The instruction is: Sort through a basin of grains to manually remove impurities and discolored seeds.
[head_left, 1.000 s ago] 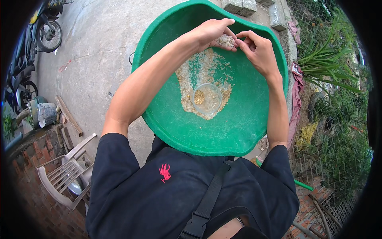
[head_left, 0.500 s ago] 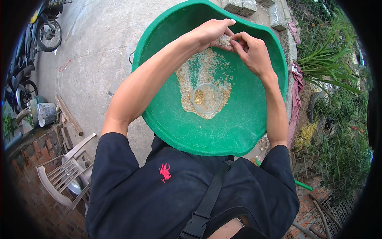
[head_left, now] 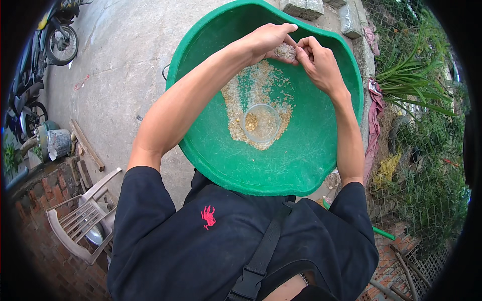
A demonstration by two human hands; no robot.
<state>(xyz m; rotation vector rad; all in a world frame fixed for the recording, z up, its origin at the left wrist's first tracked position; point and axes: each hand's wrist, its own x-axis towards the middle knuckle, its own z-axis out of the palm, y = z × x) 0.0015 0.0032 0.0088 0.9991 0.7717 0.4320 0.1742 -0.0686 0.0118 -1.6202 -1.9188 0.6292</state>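
Note:
Over the far side of a large green basin (head_left: 306,150), my left hand (head_left: 268,40) is cupped and holds a small heap of pale grain (head_left: 285,51). My right hand (head_left: 321,66) is closed in a pinch at the edge of that heap; whatever its fingertips grip is too small to make out. Below the hands, loose grain (head_left: 261,78) lies spread across the basin floor. In its midst sits a round clear plastic bowl (head_left: 268,128), with some yellowish-brown grains at its left side.
A motorbike (head_left: 61,44) stands on the concrete at far left. Nearer on the left are a plastic chair (head_left: 83,220) and wooden planks (head_left: 88,145). Concrete blocks (head_left: 304,7) sit beyond the basin. Wire fencing with plants (head_left: 422,85) runs along the right.
My right hand has shifted slightly, its fingers curling closer together beside the heap. The left hand, basin and bowl have stayed put.

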